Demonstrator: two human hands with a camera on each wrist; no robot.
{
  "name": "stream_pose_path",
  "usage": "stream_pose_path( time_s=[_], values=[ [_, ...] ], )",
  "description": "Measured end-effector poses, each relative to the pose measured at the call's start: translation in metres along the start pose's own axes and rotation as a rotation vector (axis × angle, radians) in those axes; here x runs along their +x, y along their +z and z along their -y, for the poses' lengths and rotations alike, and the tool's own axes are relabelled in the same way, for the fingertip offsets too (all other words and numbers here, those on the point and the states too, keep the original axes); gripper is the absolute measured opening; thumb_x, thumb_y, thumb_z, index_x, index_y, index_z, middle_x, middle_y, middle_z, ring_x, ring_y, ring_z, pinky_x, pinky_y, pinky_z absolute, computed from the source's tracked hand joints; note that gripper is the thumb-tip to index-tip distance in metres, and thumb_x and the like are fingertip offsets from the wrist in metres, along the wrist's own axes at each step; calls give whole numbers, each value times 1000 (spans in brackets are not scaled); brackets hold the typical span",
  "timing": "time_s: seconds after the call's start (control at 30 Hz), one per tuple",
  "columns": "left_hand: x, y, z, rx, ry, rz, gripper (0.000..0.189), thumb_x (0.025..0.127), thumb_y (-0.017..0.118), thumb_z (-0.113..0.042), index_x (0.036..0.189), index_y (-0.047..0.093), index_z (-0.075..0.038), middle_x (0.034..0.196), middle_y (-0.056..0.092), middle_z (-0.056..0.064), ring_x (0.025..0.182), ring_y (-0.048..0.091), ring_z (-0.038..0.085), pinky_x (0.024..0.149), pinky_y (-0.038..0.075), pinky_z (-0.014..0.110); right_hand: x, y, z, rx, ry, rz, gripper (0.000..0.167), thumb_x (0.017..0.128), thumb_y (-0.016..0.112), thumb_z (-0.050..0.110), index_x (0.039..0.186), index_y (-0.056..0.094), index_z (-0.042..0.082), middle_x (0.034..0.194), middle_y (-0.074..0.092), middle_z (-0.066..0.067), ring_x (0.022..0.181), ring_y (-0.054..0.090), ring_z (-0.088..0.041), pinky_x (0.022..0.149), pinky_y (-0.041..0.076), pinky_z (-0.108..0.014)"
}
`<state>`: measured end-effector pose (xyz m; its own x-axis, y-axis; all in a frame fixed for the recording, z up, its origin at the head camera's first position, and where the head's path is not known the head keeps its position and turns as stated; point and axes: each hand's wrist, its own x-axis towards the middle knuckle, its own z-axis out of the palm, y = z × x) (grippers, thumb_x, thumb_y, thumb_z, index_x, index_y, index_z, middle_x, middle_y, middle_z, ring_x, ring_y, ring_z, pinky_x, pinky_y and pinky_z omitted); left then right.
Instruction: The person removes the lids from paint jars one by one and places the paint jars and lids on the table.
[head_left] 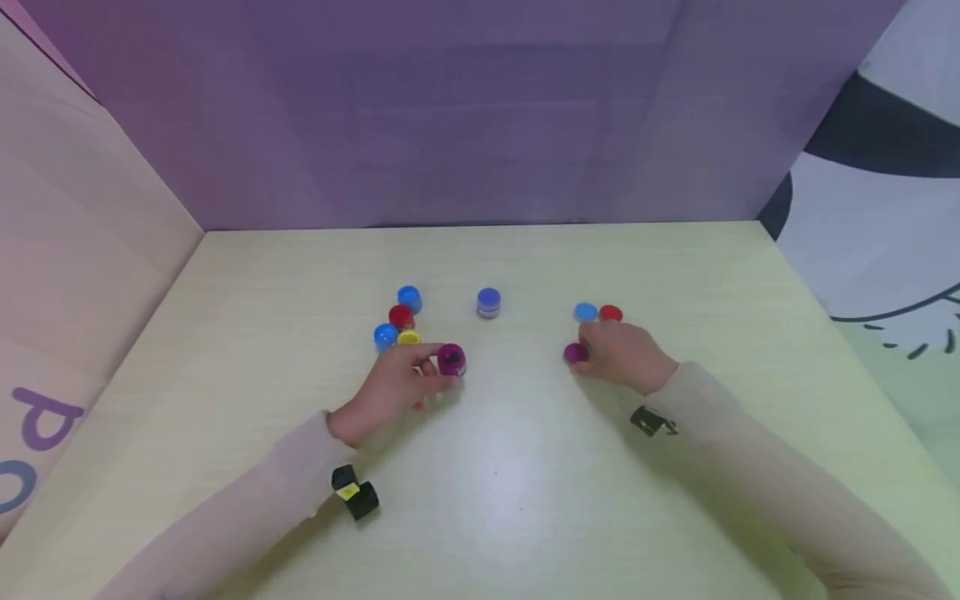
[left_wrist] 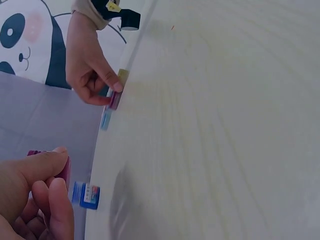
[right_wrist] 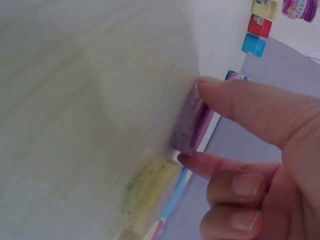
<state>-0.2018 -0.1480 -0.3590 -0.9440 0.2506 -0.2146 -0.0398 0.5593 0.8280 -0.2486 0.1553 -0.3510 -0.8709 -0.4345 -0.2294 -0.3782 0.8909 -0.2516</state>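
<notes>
My left hand pinches a small magenta jar between thumb and fingers, raised above the table; its label shows in the right wrist view. My right hand pinches a round purple lid by its edges, at the tabletop. Beside that lid lies a yellow lid, which the right hand hides in the head view. A light blue lid and a red lid lie just beyond the right hand. Behind the left hand stand two blue jars, a red jar and a yellow jar.
A blue-purple jar stands by itself between the two groups, toward the back of the pale wooden table. A purple panel rises along the table's far edge. Printed side panels stand left and right.
</notes>
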Motion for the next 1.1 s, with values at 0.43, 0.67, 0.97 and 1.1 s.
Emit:
stream_pose_path(
  time_s=[0.43, 0.67, 0.97, 1.1],
  values=[
    [-6, -25, 1, 91, 25, -71, 48, 82, 74, -21, 126, 60, -9, 82, 60, 6, 59, 53, 19, 49, 44, 26, 15, -1, 21, 72, -41, -79, 38, 84, 71, 31, 105, 59, 2, 65, 52, 0, 59, 47, -15, 50, 37, -24],
    [-9, -33, 6, 21, -3, -97, 55, 82, 74, -20, 132, 55, -8, 81, 58, 7, 54, 51, 20, 46, 43, 26, 32, -3, 35, 111, -52, -71, 41, 88, 66, 35, 113, 57, 5, 65, 57, -1, 57, 50, -15, 52, 41, -25],
    [-12, -45, 15, -28, 45, -141, 34, 82, 73, -17, 114, 66, -7, 75, 55, 7, 53, 49, 19, 46, 45, 28, 47, 1, 39, 182, -92, -163, 44, 88, 66, 32, 119, 54, 2, 65, 55, -3, 60, 50, -17, 52, 40, -26],
    [-13, -52, 22, -9, 12, -161, 40, 84, 72, -19, 121, 63, -7, 76, 53, 7, 51, 47, 16, 46, 45, 27, 55, 3, 39, 213, -70, -169, 46, 89, 65, 33, 121, 51, 3, 69, 56, -4, 63, 50, -18, 55, 40, -27]
  ],
)
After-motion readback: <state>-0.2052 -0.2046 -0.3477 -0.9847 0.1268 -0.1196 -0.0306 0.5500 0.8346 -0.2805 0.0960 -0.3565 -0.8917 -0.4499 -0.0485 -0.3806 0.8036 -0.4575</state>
